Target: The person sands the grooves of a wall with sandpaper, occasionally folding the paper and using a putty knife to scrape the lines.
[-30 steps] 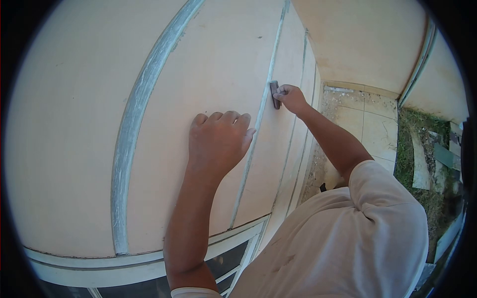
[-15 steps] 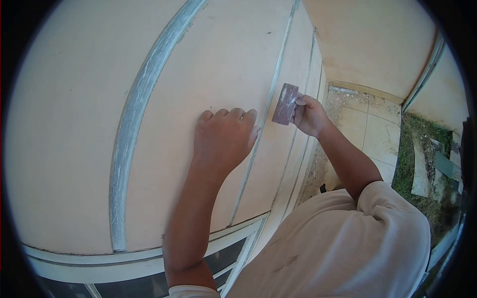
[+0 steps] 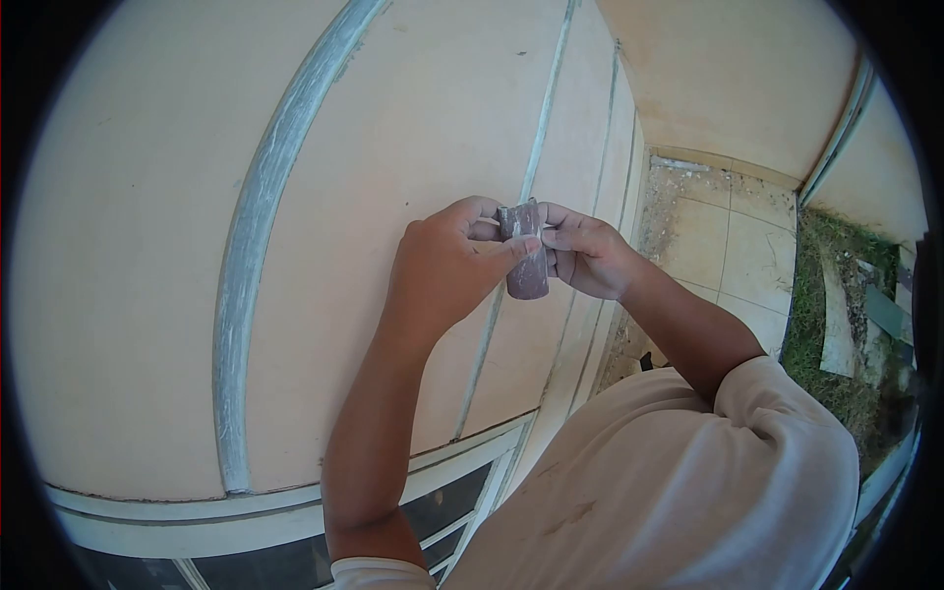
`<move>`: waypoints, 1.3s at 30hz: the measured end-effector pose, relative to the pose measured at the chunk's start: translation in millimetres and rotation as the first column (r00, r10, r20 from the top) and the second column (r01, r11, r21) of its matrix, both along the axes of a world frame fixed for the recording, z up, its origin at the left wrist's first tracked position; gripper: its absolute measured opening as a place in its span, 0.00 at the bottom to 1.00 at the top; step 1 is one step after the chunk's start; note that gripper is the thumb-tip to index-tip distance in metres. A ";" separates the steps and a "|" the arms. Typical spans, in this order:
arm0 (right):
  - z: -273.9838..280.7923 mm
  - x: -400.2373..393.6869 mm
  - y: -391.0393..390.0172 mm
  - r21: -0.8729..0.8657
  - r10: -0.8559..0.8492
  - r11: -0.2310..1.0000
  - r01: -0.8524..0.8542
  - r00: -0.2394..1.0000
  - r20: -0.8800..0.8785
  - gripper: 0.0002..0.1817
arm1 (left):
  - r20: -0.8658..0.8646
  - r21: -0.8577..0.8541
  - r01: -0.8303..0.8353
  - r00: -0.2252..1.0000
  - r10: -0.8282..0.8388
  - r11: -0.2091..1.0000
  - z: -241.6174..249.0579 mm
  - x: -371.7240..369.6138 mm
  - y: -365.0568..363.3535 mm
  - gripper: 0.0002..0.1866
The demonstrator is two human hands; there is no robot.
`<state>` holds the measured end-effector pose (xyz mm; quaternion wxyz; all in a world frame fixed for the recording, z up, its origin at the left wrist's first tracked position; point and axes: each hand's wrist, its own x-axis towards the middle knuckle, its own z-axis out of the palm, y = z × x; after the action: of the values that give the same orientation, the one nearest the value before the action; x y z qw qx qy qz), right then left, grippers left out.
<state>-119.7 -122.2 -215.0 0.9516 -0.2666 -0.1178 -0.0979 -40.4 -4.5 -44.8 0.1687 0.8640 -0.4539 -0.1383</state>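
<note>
In the head view, both hands met in front of a peach-coloured wall (image 3: pixel 147 246). The left hand (image 3: pixel 442 265) pinched a small piece of reddish-brown sandpaper (image 3: pixel 524 258) between thumb and fingers, curling it. The right hand (image 3: pixel 585 258) gripped the same piece from the opposite side, fingertips touching it. Just behind the hands ran a pale groove (image 3: pixel 536 147) in the wall. Below the right forearm lay a dusty tiled floor (image 3: pixel 728 246), with grass (image 3: pixel 816 315) beyond it.
</note>
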 end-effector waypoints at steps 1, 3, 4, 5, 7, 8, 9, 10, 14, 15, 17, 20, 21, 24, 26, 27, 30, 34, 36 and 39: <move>-1.4 -0.4 0.2 -0.039 -0.038 0.999 0.038 0.999 0.010 0.20 | 0.035 0.022 -0.029 0.999 0.028 0.999 0.3 -0.7 -0.4 0.19; -3.4 -0.8 -1.2 -0.038 -0.032 0.999 0.033 0.999 0.027 0.18 | -0.026 -0.015 -0.029 0.999 0.028 0.999 0.4 -0.9 0.7 0.19; -4.5 -1.4 -1.9 -0.038 -0.027 0.999 0.029 0.999 0.043 0.17 | -0.088 -0.053 -0.030 0.996 0.025 0.998 0.2 -0.7 1.1 0.18; -5.8 -2.1 -2.6 -0.037 -0.030 0.999 0.031 0.999 0.045 0.17 | -0.086 -0.052 -0.028 0.996 0.023 0.998 -0.3 0.8 1.4 0.18; -5.1 -3.2 -4.6 -0.044 -0.063 0.997 0.063 0.998 0.014 0.16 | -0.210 -0.103 -0.052 0.977 0.030 0.993 -0.2 3.9 0.5 0.18; -3.8 -4.2 -4.1 -0.044 -0.065 0.997 0.066 0.998 0.015 0.16 | -0.208 -0.103 -0.050 0.978 0.027 0.993 0.4 2.5 0.3 0.18; 2.4 -7.0 -2.0 -0.046 -0.090 0.995 0.089 0.996 -0.011 0.15 | -0.178 -0.097 -0.046 0.984 0.029 0.994 2.3 -1.6 0.3 0.18; 5.7 -8.6 -0.7 -0.049 -0.114 0.992 0.112 0.993 -0.039 0.14 | -0.148 -0.091 -0.043 0.989 0.029 0.995 3.2 -4.3 0.3 0.19; -2.7 -2.8 -1.2 -0.115 -0.223 0.969 0.219 0.974 -0.024 0.12 | -0.036 -0.089 -0.047 0.998 0.044 0.995 2.7 -6.3 -0.5 0.17; -2.0 -2.6 -1.6 -0.174 -0.300 0.942 0.285 0.952 -0.062 0.10 | 0.031 -0.077 -0.060 0.998 0.063 0.995 2.6 -5.9 -0.8 0.16; 0.0 -3.0 -0.9 -0.236 -0.376 0.908 0.346 0.922 -0.095 0.09 | 0.099 -0.066 -0.074 0.992 0.080 0.995 1.4 -5.1 -0.5 0.15; 8.3 -8.7 7.9 -0.378 -0.520 0.800 0.466 0.852 -0.051 0.09 | 0.139 -0.096 -0.080 0.986 0.093 0.992 -0.2 -4.7 0.4 0.13; 15.3 -12.4 12.0 -0.387 -0.555 0.769 0.510 0.832 -0.008 0.09 | 0.148 -0.092 -0.089 0.984 0.102 0.992 2.2 -3.9 0.7 0.13; 22.5 -17.6 7.5 -0.370 -0.538 0.787 0.494 0.842 -0.019 0.10 | 0.113 -0.123 -0.096 0.987 0.110 0.988 2.6 -4.5 0.2 0.14; 22.7 -18.5 4.9 -0.344 -0.487 0.831 0.436 0.870 -0.073 0.11 | 0.068 -0.160 -0.091 0.992 0.103 0.983 -0.2 -3.9 0.2 0.15; 22.7 -18.2 4.7 -0.210 -0.425 0.893 0.397 0.899 -0.107 0.12 | -0.037 -0.205 -0.072 0.997 0.065 0.976 -3.4 -2.0 0.6 0.15; 22.9 -19.1 5.0 -0.028 -0.336 0.942 0.335 0.933 -0.130 0.12 | -0.221 -0.260 -0.064 0.975 0.005 0.964 -5.9 -1.2 0.4 0.17; 19.6 -21.0 4.6 -0.040 -0.320 0.947 0.317 0.940 -0.115 0.09 | -0.259 -0.167 -0.132 0.962 0.086 0.977 0.3 -2.9 -0.5 0.16; 22.9 -20.6 5.5 -0.131 -0.390 0.918 0.375 0.914 -0.112 0.08 | -0.246 -0.158 -0.153 0.963 0.111 0.975 3.6 -5.2 -1.1 0.16; 22.3 -19.2 3.7 -0.248 -0.472 0.866 0.435 0.874 -0.117 0.07 | -0.245 -0.198 -0.166 0.963 0.115 0.966 1.8 -7.2 -1.6 0.16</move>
<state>-138.9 -118.5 -192.6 0.8738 -0.3953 0.0220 -0.2825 -47.6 -6.1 -43.0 0.3231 0.8486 -0.3807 -0.1750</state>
